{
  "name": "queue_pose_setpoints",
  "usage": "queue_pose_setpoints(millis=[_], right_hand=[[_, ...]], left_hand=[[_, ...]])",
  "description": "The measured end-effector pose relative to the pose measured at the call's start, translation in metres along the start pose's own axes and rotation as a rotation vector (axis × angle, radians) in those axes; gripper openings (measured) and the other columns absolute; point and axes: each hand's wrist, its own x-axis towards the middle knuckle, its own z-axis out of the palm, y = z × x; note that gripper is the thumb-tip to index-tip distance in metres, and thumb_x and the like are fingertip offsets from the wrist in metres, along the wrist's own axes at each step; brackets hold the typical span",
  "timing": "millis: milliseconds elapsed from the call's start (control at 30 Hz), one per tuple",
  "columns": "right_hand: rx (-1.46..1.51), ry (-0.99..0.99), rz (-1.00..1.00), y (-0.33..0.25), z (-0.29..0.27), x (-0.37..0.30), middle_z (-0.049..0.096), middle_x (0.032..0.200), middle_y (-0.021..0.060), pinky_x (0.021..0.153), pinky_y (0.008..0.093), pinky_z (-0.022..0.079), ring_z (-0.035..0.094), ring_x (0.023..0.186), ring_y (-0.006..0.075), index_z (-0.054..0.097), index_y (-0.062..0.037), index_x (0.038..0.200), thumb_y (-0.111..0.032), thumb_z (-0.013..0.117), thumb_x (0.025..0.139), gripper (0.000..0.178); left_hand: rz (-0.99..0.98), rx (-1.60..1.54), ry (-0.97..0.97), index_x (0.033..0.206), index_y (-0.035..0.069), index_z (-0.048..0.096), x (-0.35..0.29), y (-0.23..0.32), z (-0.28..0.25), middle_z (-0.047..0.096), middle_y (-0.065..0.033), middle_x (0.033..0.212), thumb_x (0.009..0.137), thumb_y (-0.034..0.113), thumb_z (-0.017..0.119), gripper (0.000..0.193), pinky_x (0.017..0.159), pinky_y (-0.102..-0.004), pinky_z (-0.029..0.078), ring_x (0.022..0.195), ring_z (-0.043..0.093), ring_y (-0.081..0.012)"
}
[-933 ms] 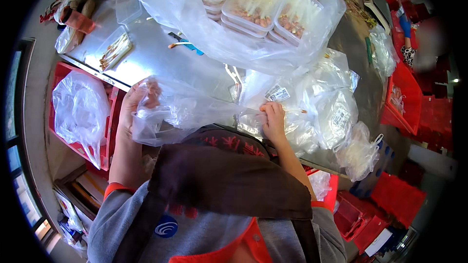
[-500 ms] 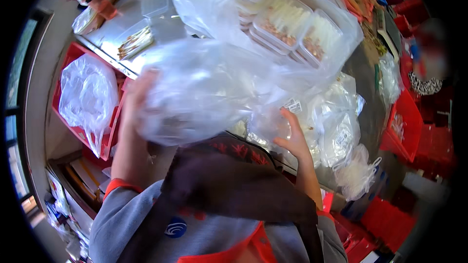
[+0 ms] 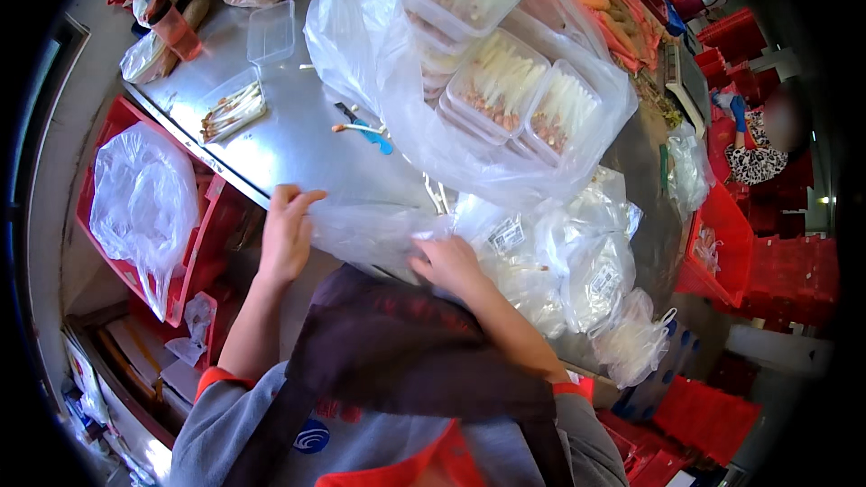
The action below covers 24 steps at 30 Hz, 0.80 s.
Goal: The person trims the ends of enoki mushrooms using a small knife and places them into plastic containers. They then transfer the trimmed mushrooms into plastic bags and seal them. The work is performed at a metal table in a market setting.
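Both loosely curled hands (image 3: 287,236) (image 3: 450,265) touch a bag (image 3: 365,233).

Left hand (image 3: 287,236) and right hand (image 3: 451,263) at a clear bag (image 3: 368,227), metal table (image 3: 293,126); filled tubs (image 3: 496,81) beyond

Worktop (image 3: 293,144) is smooth, shiny metal, tubs (image 3: 499,81) are glossy clear plastic, crate (image 3: 211,216) is red plastic. Apron (image 3: 406,343) looks like matt dark cloth, bag (image 3: 361,229) beside it thin crinkly plastic, bit blurry though.

metal table (image 3: 298,126) (shiny), tray of stalks (image 3: 233,115), clear bags (image 3: 600,266)
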Motion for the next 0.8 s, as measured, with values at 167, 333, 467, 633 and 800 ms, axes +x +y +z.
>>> queue_pose_setpoints(millis=[167, 333, 467, 633, 800], right_hand=[[0.662, 0.381, -0.177, -0.013, -0.119, -0.007, 0.068, 0.081, 0.0078, 0.073, 0.0296, 0.051, 0.065, 0.077, 0.0154, 0.066, -0.0030, 0.105, -0.007, 0.063, 0.081, 0.025], [0.071, 1.116, -0.426, -0.022, -0.224, 0.088, 0.058, 0.119, 0.0163, 0.088, 0.0362, 0.046, 0.058, 0.106, 0.0278, 0.059, -0.0034, 0.117, -0.011, 0.065, 0.080, 0.038], [0.107, 0.911, -0.345, 0.008, -0.209, 0.144, 0.047, 0.133, 0.0184, 0.095, 0.0361, 0.042, 0.050, 0.118, 0.0333, 0.054, -0.0055, 0.126, -0.015, 0.064, 0.082, 0.046], [0.975, 0.876, -0.466, 0.014, -0.197, 0.104, 0.043, 0.139, 0.0142, 0.100, 0.0404, 0.039, 0.048, 0.121, 0.0337, 0.047, -0.0097, 0.132, -0.026, 0.057, 0.089, 0.047], [2.007, 0.554, -0.599, 0.025, -0.160, 0.021, 0.038, 0.142, 0.0120, 0.105, 0.0511, 0.033, 0.042, 0.124, 0.0399, 0.035, -0.0146, 0.140, -0.042, 0.047, 0.094, 0.055]], left_hand=[[-0.345, -0.525, -0.162, 0.110, -0.001, 0.058, -0.014, -0.023, -0.007, 0.056, -0.0069, 0.092, 0.078, -0.006, 0.043, 0.036, 0.078, -0.0241, 0.043, 0.086, 0.056, -0.0140], [-0.386, -0.788, -0.281, 0.117, -0.001, 0.053, -0.004, -0.002, 0.004, 0.057, -0.0048, 0.093, 0.078, -0.008, 0.047, 0.040, 0.081, -0.0246, 0.044, 0.087, 0.058, -0.0127], [-0.373, -0.892, -0.288, 0.121, 0.000, 0.049, 0.005, 0.011, -0.003, 0.055, -0.0050, 0.096, 0.078, -0.010, 0.048, 0.044, 0.082, -0.0268, 0.046, 0.093, 0.060, -0.0144], [-0.401, -0.819, -0.116, 0.112, 0.001, 0.055, -0.006, 0.001, -0.017, 0.048, -0.0069, 0.111, 0.075, -0.013, 0.044, 0.041, 0.078, -0.0256, 0.046, 0.087, 0.057, -0.0138], [-0.302, -0.846, -0.030, 0.096, 0.002, 0.061, -0.010, 0.007, -0.008, 0.053, -0.0051, 0.104, 0.070, -0.014, 0.036, 0.039, 0.068, -0.0216, 0.042, 0.076, 0.053, -0.0106]])
